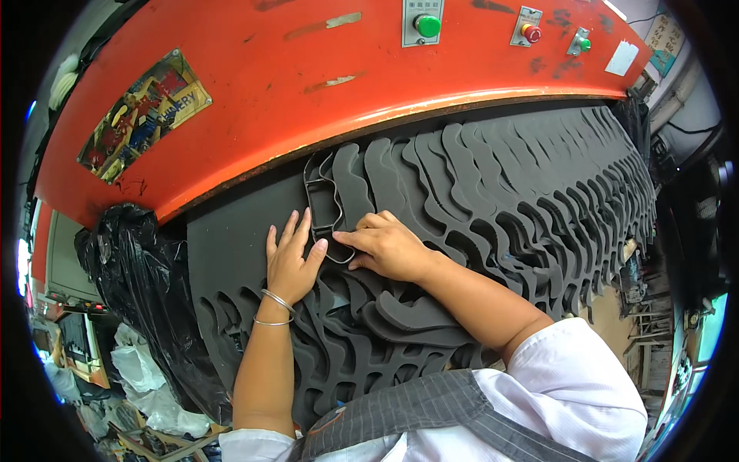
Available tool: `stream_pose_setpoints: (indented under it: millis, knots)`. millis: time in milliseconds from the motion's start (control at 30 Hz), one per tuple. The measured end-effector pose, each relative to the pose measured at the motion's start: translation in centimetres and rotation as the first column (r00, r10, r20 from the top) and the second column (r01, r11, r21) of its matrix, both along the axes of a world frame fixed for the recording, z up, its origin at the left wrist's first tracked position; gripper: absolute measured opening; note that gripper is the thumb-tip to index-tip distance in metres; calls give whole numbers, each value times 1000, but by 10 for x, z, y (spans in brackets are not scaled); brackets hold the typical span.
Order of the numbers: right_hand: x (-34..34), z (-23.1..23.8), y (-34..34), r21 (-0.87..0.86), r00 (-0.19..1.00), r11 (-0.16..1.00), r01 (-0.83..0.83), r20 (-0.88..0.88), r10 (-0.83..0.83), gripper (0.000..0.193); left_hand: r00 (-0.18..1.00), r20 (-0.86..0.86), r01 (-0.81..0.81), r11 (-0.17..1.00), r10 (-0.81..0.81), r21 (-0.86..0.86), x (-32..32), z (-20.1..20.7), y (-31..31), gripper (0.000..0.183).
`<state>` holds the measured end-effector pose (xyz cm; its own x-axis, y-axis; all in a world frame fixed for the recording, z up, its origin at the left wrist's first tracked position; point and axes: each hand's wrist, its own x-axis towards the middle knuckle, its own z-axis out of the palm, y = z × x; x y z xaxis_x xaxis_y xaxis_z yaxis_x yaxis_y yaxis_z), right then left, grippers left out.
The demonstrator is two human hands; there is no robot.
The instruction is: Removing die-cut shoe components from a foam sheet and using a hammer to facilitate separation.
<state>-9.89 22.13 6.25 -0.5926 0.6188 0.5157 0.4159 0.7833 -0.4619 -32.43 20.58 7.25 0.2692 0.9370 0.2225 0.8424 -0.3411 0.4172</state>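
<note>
Below the red machine [254, 100], on a dark foam sheet [246, 204]: wavy metal frame [323, 229], lying just left of a row of curved cuts [389, 173]. Left hand [291, 266] spread wide by its left side. Right hand [391, 246] curled, index finger touching its right rim; pinching or merely pressing, I cannot tell.

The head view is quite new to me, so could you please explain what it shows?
There is no robot: this is a person, bare-handed, seen by a wide fisheye camera worn on their own head, which bends straight edges. A red machine with buttons spans the top. Below it lies dark grey, foam-like material, much of it cut into wavy strips and openings. On this sits a curved metal frame with crossbars. The right hand touches its lower end; whether it grips or only presses is hard to tell. The left hand, wearing bracelets, is spread at its left.
</note>
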Motion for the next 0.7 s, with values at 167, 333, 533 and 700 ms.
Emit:
stream_pose_setpoints:
  millis: [167,333,533,700]
  knots:
    - [4,17,-2,-51,998,998,22,57,-19,59,998,44,-39,995,35,93,3,6,1,59]
    - [51,66,11,70,950,994,84,-306,-58,66,733,673,-311,928,96,206,14,18,18,33]
    - [228,128,87,-37,318,714,699,-878,-357,53,869,439,88,945,-227,316,134,94,42,15]
    - [446,135,202,-61,-109,-103,993,-818,-565,61,925,150,189,765,-349,616,226,160,75,25]
